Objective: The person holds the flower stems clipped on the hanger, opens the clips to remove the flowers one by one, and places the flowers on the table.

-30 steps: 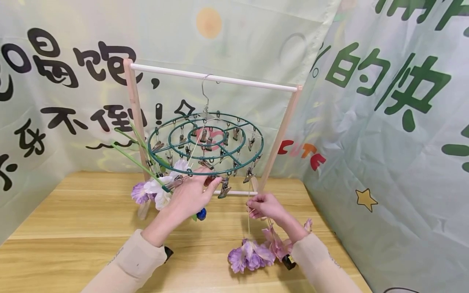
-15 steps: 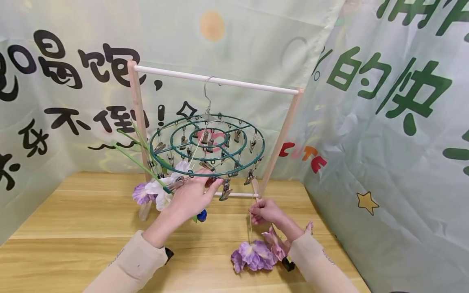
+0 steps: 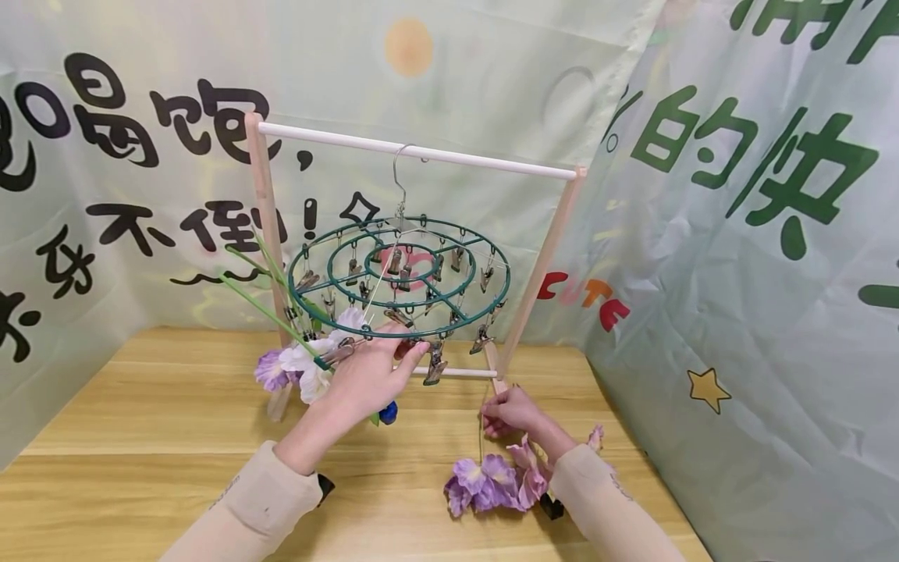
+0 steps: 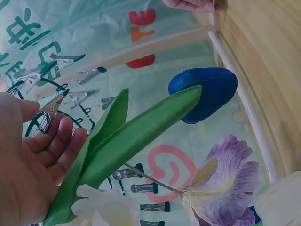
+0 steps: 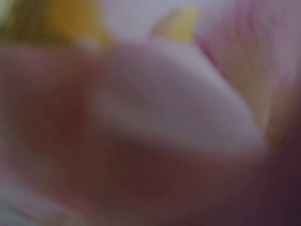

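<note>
My left hand [image 3: 365, 378] is raised under the front rim of a green round clip hanger [image 3: 400, 336]. In the left wrist view its thumb and fingers pinch a metal clip [image 4: 51, 109]. A blue tulip [image 4: 204, 92] with green leaves hangs head-down beside that hand. White flowers [image 3: 314, 382] and a purple flower [image 3: 269, 370] also hang there, stems up. Lower at the right, my right hand [image 3: 516, 411] pinches the thin stem of a purple artificial flower [image 3: 485, 482], blossom down. Pink petals [image 3: 531, 472] lie close below that hand; blurred petals [image 5: 174, 94] fill the right wrist view.
The hanger hooks onto the white rod [image 3: 421, 155] of a wooden stand [image 3: 537, 277]. Several clips dangle from its rings. Below lies a wood-grain table [image 3: 140, 476]; printed cloth [image 3: 702, 312] encloses the back and sides. Small black objects [image 3: 552, 507] sit near both sleeves.
My right hand has moved slightly down and to the right along the purple flower's stem, and the blossom has turned. The left hand stays at the clip.
</note>
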Motion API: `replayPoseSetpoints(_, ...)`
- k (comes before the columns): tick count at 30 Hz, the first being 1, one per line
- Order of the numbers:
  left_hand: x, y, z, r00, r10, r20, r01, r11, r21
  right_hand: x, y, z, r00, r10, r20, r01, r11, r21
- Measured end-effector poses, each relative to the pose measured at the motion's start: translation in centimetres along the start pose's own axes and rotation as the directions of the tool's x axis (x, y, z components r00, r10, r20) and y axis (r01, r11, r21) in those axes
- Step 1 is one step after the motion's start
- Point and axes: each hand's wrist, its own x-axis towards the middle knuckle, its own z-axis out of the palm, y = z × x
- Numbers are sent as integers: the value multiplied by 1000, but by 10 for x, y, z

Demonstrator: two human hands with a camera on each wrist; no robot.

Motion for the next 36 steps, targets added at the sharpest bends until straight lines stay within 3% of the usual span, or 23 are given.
replayPoseSetpoints(18, -1, 1, -2, 999, -30, 31, 30, 999, -28, -3, -2, -2, 999, 31, -12, -32, 999, -26)
replayPoseSetpoints(24, -2, -1, -1, 1000, -9, -2, 9, 999, -39, -13, -11, -5, 994, -22, -108, 10, 994, -110)
replayPoseSetpoints(30, -5, -4, 2, 999, -4, -31, 3, 999, -32, -23, -21, -10, 967, -177, -186, 163, 983, -86)
replayPoseSetpoints(36, -6, -6, 7, 998, 7, -69, -8, 1000, -18, -40, -40, -8, 905, -282, -318, 281, 958, -51)
